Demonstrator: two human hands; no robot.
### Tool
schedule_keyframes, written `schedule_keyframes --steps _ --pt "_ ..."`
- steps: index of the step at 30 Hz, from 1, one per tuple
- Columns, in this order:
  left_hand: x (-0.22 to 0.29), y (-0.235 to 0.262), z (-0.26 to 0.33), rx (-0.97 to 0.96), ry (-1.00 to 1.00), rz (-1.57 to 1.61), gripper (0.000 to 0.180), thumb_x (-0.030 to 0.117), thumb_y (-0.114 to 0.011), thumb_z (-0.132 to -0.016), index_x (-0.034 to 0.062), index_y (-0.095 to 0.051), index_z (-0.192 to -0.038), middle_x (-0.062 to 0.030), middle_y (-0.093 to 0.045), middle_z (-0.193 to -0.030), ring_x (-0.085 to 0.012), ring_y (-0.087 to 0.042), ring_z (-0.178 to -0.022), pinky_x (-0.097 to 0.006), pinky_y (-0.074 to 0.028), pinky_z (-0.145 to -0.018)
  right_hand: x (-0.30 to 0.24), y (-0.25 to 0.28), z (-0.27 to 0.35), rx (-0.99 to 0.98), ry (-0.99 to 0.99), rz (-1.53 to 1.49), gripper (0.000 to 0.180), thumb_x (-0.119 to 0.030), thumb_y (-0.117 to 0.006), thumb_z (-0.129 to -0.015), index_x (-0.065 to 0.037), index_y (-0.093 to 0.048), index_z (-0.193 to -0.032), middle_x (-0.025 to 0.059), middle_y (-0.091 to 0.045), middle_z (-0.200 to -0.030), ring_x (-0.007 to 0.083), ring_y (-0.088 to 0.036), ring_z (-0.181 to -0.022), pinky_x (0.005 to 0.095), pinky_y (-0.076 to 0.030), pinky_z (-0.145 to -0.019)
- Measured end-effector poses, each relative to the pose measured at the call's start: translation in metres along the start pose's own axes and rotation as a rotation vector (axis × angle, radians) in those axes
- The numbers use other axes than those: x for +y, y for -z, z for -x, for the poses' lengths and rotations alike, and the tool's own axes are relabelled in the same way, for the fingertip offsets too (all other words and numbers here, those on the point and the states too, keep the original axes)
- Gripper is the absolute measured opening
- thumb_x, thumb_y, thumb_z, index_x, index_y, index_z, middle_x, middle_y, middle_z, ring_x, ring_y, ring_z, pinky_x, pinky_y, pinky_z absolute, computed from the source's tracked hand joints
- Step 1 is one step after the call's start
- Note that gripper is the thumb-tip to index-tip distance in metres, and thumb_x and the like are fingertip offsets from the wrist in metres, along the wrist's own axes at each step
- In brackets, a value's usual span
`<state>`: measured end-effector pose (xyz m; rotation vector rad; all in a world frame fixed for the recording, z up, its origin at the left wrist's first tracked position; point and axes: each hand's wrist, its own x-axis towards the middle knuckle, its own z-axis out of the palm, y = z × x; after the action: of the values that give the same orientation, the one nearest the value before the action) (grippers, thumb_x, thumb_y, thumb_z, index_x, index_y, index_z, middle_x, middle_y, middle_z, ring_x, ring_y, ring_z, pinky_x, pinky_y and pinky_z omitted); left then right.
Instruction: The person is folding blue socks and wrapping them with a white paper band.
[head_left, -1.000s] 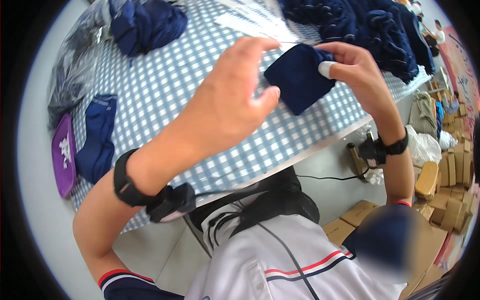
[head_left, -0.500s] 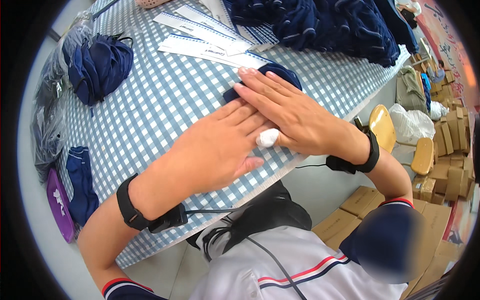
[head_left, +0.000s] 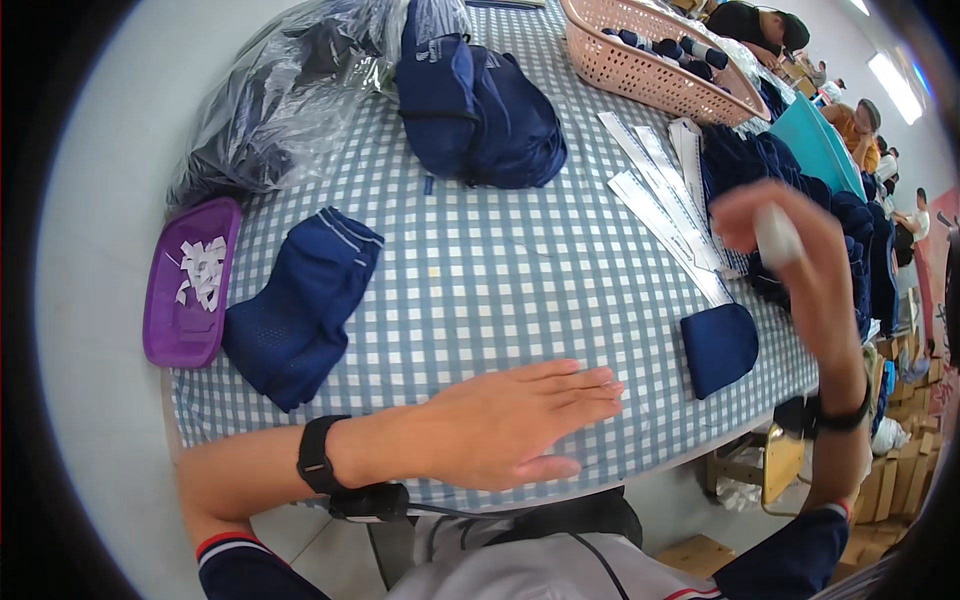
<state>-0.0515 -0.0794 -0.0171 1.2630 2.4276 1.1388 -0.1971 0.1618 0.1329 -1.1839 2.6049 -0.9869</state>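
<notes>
My left hand (head_left: 515,425) lies flat, palm down, over the blue-and-white checked tablecloth (head_left: 480,300), fingers stretched out and nothing held. My right hand (head_left: 795,260) is raised at the right, blurred, with a white wrap (head_left: 777,238) on its thumb. Its fingers bend loosely apart from the thumb, and no held thing shows. Below that hand, near the table's right edge, rests a folded navy fabric piece (head_left: 720,348) with one rounded end. Several white paper strips (head_left: 660,215) with blue print are fanned out left of the right hand; one end reaches the folded piece.
Navy knit pieces (head_left: 300,310) and a purple tray (head_left: 232,260) of white scraps stand left. Beyond are a clear plastic bag (head_left: 270,120) and a navy fabric bundle (head_left: 480,110). A pink basket (head_left: 640,85), a navy heap (head_left: 735,155) and a turquoise bin (head_left: 815,145) line the far right.
My hands have come apart from pressing together on the navy piece. The left has moved off it to the left; the right has lifted toward the strips. The view has shifted, showing the basket and bin.
</notes>
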Motion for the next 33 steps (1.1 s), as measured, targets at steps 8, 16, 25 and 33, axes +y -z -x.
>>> schedule_keyframes --steps 8,16,25,33 --pt "-0.005 0.001 0.006 0.153 0.012 0.117 0.051 0.028 -0.062 -0.1 0.0039 -0.048 -0.143 -0.0198 -0.049 -0.152 -0.0367 -0.044 -0.143 -0.047 -0.031 -0.121 0.043 -0.092 -0.215 -0.021 -0.18 0.281 0.036 -0.033 -0.068 -0.094 0.002 -0.074 -0.101 0.0077 -0.071 -0.085 0.0116 -0.065 -0.075 0.0289 -0.05 -0.064" --pt "-0.004 0.01 0.005 0.128 0.098 0.306 0.044 0.024 -0.059 -0.101 0.0013 -0.052 -0.138 -0.0208 -0.058 -0.138 -0.0362 -0.056 -0.129 -0.044 -0.042 -0.111 0.038 -0.064 -0.22 0.261 -0.023 0.276 0.026 -0.022 -0.075 -0.086 0.001 -0.073 -0.096 0.0123 -0.071 -0.085 0.0241 -0.068 -0.083 0.036 -0.052 -0.077" --pt "-0.037 0.044 0.006 0.506 0.125 1.113 0.047 0.037 -0.045 -0.108 0.0013 -0.051 -0.138 -0.0154 -0.062 -0.135 -0.0243 -0.061 -0.125 -0.038 -0.047 -0.106 -0.043 -0.038 -0.084 0.382 0.443 0.081 0.024 0.008 -0.071 -0.082 -0.002 -0.056 -0.099 0.0109 -0.068 -0.098 0.0168 -0.065 -0.087 0.0297 -0.053 -0.08" --pt "0.0 0.066 0.001 0.681 0.142 1.103 0.048 0.03 -0.058 -0.105 -0.0046 -0.052 -0.137 -0.0133 -0.069 -0.125 -0.0177 -0.07 -0.109 -0.034 -0.056 -0.097 -0.025 -0.067 0.005 0.057 0.62 0.097 0.05 0.017 -0.063 -0.072 -0.006 -0.054 -0.115 0.0184 -0.061 -0.129 0.0335 -0.068 -0.11 0.0398 -0.056 -0.091"
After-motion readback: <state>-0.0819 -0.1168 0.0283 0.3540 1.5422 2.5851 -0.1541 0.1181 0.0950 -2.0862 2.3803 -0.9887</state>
